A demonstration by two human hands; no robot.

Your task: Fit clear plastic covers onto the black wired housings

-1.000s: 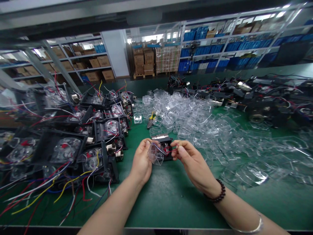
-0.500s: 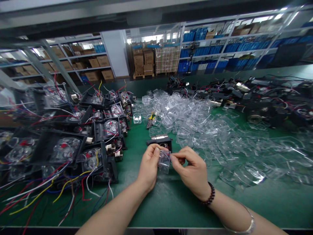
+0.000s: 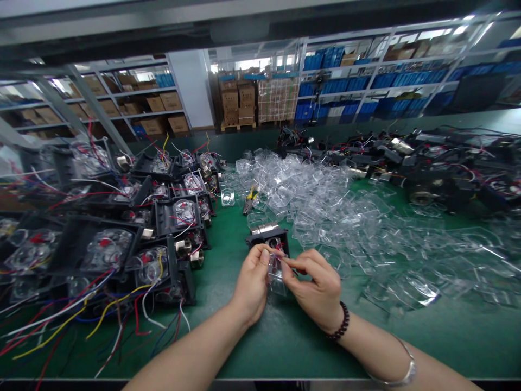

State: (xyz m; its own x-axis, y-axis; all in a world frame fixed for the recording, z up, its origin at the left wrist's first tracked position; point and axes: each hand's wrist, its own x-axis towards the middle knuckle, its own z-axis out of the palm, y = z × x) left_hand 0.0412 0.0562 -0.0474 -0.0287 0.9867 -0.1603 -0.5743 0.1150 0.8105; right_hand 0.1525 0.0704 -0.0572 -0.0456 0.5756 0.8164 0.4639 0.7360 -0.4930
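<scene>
Near the middle of the green bench, my left hand (image 3: 252, 279) is closed on a clear plastic piece (image 3: 277, 281). My right hand (image 3: 315, 285) pinches at the piece's upper right side, by thin reddish wires; its fingertips hide what exactly they grip. Just beyond my fingers sits a dark housing (image 3: 266, 237) with a silver metal fitting (image 3: 264, 228) on its far side and red wires inside. Yellow-handled pliers (image 3: 249, 200) lie behind the housing, beside a heap of clear plastic pieces (image 3: 293, 179).
Dark housings with loose coloured wires (image 3: 93, 250) crowd the left of the green bench (image 3: 260, 353). More dark assemblies (image 3: 439, 157) are piled at the back right. Clear pieces spread across the right. Shelves with blue bins (image 3: 350, 84) stand beyond.
My right hand has shifted slightly left, closer to my left hand. The clear piece has tilted and moved a little right, and the dark housing has turned slightly.
</scene>
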